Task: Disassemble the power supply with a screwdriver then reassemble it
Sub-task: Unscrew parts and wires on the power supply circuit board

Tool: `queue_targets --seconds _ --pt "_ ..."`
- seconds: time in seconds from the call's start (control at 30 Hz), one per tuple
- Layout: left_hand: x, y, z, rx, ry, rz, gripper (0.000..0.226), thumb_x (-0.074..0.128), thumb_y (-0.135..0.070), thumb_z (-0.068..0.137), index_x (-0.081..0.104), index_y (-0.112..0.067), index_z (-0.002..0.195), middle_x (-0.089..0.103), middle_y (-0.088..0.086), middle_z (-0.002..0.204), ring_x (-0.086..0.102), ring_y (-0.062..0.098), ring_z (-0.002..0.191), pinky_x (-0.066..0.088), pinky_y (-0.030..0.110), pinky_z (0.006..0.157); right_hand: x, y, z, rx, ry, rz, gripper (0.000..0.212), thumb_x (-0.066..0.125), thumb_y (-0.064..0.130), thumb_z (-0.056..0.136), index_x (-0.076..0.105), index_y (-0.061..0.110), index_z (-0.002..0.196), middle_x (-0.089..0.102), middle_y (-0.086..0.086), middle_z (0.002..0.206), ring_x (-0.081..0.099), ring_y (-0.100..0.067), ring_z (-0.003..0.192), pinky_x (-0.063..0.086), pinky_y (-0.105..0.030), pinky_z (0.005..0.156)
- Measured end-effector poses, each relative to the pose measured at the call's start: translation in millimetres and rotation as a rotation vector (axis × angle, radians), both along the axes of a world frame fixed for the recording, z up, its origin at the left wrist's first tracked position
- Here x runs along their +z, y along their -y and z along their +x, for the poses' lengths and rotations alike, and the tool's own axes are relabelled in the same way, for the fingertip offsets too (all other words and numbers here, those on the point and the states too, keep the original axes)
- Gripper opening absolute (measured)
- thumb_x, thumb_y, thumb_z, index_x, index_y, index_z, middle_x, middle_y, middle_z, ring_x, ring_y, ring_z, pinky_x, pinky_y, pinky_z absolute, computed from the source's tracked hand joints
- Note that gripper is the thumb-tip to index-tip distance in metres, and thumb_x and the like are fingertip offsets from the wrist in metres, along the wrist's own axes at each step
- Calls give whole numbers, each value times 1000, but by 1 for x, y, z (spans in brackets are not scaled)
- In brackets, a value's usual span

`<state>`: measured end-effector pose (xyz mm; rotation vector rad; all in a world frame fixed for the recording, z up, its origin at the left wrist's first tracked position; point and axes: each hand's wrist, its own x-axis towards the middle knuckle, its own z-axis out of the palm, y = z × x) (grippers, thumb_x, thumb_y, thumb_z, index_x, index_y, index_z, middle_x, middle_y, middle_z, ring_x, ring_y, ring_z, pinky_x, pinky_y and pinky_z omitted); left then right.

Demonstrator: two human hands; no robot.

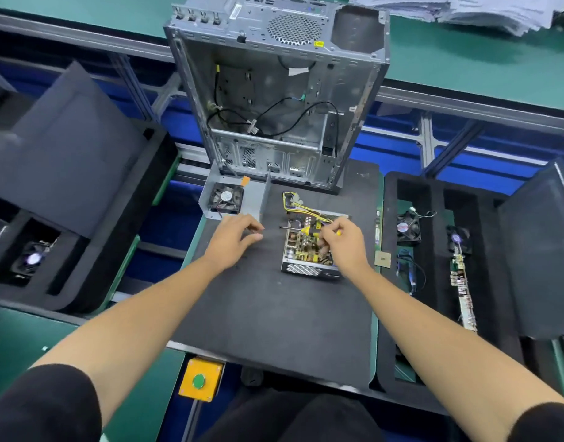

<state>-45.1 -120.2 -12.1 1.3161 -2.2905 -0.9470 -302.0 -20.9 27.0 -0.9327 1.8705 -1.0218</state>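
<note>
No text, brand or number can be read anywhere. The grey metal computer case (283, 100) at 12 o'clock carries a small yellow sticker (319, 44) and a white label (235, 11) on its top panel, both too blurred to make out.

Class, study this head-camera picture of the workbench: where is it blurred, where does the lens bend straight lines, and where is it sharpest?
Head view: sharpest around the opened power supply and the right hand gripping the yellow screwdriver; the left hand is slightly soft; the dark foam tray at far left smears with blur; wide-angle distortion bows the rail and tilts the computer case; lighting is even, with soft shadows.
</note>
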Motion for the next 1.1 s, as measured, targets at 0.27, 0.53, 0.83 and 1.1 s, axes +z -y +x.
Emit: queue_targets --seconds 0.27,0.53,0.83,1.1 --pt "-14 -11 42 -7 176 39 13 74 -31 94 71 -26 106 60 -6 99 41 18 99 42 32 91 -22 -14 10 12 -208 102 22 57 12 81 37 21 77 64 0 69 62 -7 63 47 -41 66" --pt "-20 -7 46 -156 271 79 14 73 -22 95 70 -29 107 57 -7 99 36 12 99 44 32 89 -33 -16 18 57 -512 166 22 45 11 82 29 26 77 45 4 63 40 -21 58 30 -34 53" --pt "-11 34 50 -241 288 168 21 72 -5 92 72 -21 105 61 -3 105 58 14 100 49 29 92 -39 -15 20 71 -642 182 18 41 18 91 36 35 95 59 7 73 55 -20 66 35 -34 57" --pt "-23 33 42 -267 327 91 15 81 -41 85 71 -33 92 62 -16 89 46 11 100 45 31 82 -41 -13 22 95 -709 183 9 40 20 91 42 29 91 58 6 72 56 -21 69 36 -35 62"
